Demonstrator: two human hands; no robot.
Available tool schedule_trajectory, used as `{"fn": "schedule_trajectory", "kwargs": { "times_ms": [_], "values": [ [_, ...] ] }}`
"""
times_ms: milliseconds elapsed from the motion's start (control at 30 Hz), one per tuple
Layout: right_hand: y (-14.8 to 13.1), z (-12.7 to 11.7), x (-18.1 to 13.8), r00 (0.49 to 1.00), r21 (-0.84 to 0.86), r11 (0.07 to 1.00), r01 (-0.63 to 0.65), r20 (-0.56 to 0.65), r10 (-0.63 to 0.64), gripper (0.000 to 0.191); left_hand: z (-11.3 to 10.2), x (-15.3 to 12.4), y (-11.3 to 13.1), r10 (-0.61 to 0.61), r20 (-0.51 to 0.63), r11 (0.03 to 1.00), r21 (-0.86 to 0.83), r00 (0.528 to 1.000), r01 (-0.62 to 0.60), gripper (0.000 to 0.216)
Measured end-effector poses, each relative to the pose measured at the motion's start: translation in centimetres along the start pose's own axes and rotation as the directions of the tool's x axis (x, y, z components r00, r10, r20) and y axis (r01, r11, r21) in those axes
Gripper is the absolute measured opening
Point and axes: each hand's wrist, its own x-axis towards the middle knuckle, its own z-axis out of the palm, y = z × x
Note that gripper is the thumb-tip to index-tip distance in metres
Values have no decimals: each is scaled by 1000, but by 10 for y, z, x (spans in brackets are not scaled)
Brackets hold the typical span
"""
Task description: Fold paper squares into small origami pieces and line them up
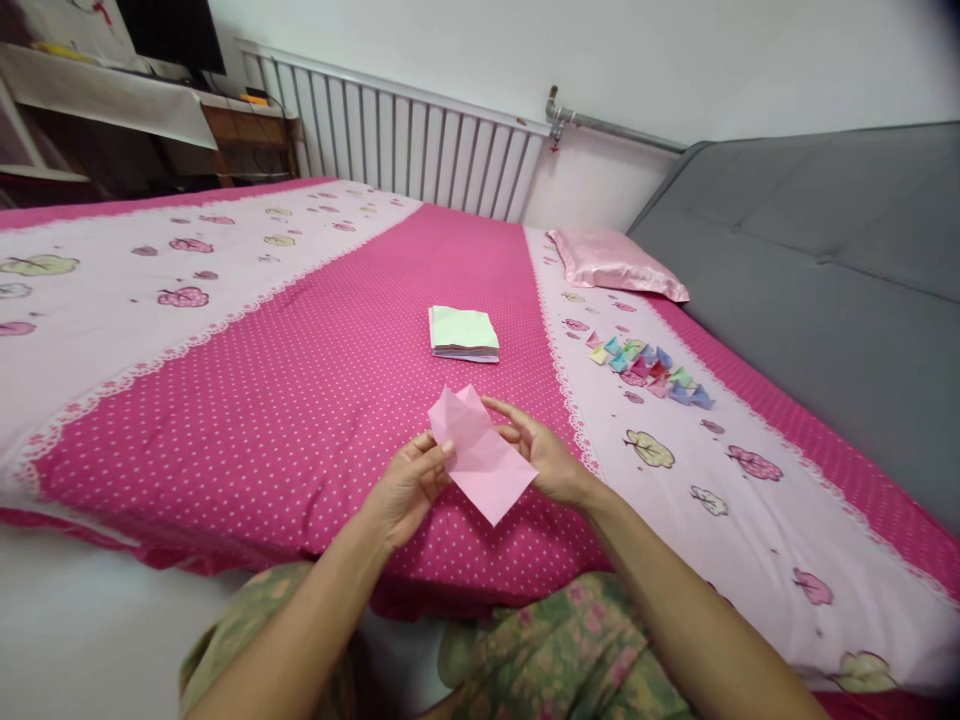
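Between my two hands is a pink sheet of paper (484, 455), creased, with its far end folded up into two points. My left hand (409, 485) pinches its left edge, thumb on top and fingers beneath. At the right edge, my right hand (551, 460) holds the paper with its fingers reaching behind it; part of those fingers is hidden by the sheet. Just beyond the paper, a stack of coloured paper squares (463, 332) lies on the bed, a pale green one on top. Several small folded paper pieces (652, 370) in mixed colours sit in a cluster to the right.
A bed with a pink dotted cover (247, 410) spreads before me. A pink pillow (615, 265) rests near the grey headboard (817, 220). Against the wall stands a white radiator (397, 125). At the far left is a desk (105, 105) with a black monitor (172, 35).
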Motion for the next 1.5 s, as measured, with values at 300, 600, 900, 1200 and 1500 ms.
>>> {"fn": "schedule_trajectory", "kwargs": {
  "times_ms": [300,600,900,1200,1500],
  "values": [
    [-4,-4,-2,994,135,987,-84,-54,92,42,-2,2,-6,190,-62,974,136,980,-180,34],
    [7,8,-2,996,-194,978,-72,-74,58,35,2,0,-7,226,-113,922,345,967,-175,25],
    [16,11,-1,986,-275,948,-158,-88,139,26,0,1,-12,231,-134,928,327,964,-177,26],
    [20,5,-1,975,-325,920,-220,-103,197,27,3,6,2,257,-285,964,3,923,-267,16],
    [6,11,0,972,-97,976,-197,-151,181,36,1,4,2,183,-234,983,45,955,-177,15]
  ]
}}
